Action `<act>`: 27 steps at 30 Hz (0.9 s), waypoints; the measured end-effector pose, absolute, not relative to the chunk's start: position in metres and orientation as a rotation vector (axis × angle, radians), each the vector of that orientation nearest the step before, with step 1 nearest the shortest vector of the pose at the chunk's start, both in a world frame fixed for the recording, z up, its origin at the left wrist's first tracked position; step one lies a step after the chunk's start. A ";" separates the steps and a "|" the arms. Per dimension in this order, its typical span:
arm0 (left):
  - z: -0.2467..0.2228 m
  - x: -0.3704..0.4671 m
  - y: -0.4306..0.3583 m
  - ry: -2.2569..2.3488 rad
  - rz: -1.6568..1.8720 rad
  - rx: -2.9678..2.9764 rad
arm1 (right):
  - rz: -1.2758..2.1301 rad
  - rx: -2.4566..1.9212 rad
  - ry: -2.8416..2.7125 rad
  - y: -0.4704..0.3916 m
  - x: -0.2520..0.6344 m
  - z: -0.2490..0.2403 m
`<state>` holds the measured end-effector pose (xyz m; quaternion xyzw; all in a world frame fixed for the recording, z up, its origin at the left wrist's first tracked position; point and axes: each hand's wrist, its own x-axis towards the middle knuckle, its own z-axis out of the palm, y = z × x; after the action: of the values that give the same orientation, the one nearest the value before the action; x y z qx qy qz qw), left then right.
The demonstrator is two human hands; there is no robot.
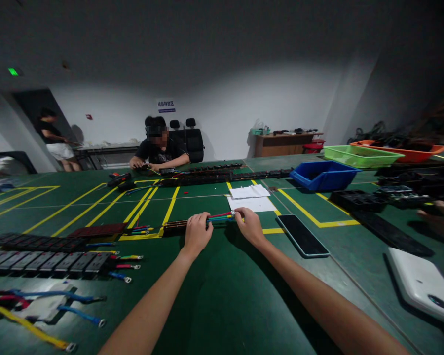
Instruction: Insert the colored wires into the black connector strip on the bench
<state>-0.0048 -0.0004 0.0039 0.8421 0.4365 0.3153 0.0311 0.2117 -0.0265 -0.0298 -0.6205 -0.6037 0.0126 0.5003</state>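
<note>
A bundle of wires (221,215), red, blue and yellow-green with metal lugs, lies across the middle of the green table. My left hand (199,231) is closed around the bundle near the dark, copper-coloured sleeved part (175,224) on its left. At the lugs on the right end, the thumb and fingers of my right hand (248,226) are pinched together. Just beyond my right hand are white papers (251,197). To its right lies a dark-screened phone (303,235).
Terminal strips (48,264) and loose coloured cables (33,328) fill the left side. A blue bin (323,175), a green basket (362,156) and a white device (424,283) are on the right. A person (161,148) sits opposite; another hand (442,222) shows at the right edge.
</note>
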 end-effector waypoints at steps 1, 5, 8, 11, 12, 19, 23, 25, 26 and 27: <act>0.004 -0.005 -0.001 1.377 0.993 2.604 | 0.014 -1.504 -1.476 -0.027 0.211 -0.030; 0.003 -0.007 -0.003 1.531 1.072 2.596 | -0.018 -1.515 -1.511 -0.028 0.211 -0.030; 0.002 -0.008 -0.003 1.568 1.041 2.573 | -0.040 -1.508 -1.540 -0.029 0.210 -0.031; 0.000 -0.009 -0.002 1.534 1.023 2.590 | -0.067 -1.502 -1.580 -0.029 0.208 -0.031; -0.001 -0.009 -0.002 1.516 1.022 2.590 | -0.068 -1.497 -1.591 -0.029 0.208 -0.032; -0.006 -0.007 0.001 1.473 1.033 2.575 | -0.046 -1.516 -1.587 -0.030 0.208 -0.033; -0.005 -0.007 -0.001 1.459 1.027 2.570 | -0.068 -1.500 -1.605 -0.028 0.210 -0.036; -0.005 -0.007 -0.001 1.459 1.023 2.551 | -0.082 -1.500 -1.603 -0.028 0.210 -0.037; -0.005 -0.007 -0.002 1.458 1.020 2.544 | -0.082 -1.499 -1.603 -0.027 0.210 -0.037; -0.005 -0.007 -0.002 1.459 1.017 2.543 | -0.082 -1.497 -1.603 -0.027 0.211 -0.038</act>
<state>-0.0069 -0.0020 -0.0051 0.8194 0.4700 0.3276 0.0191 0.2106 -0.0274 -0.0377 -0.6069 -0.6501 -0.0331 0.4559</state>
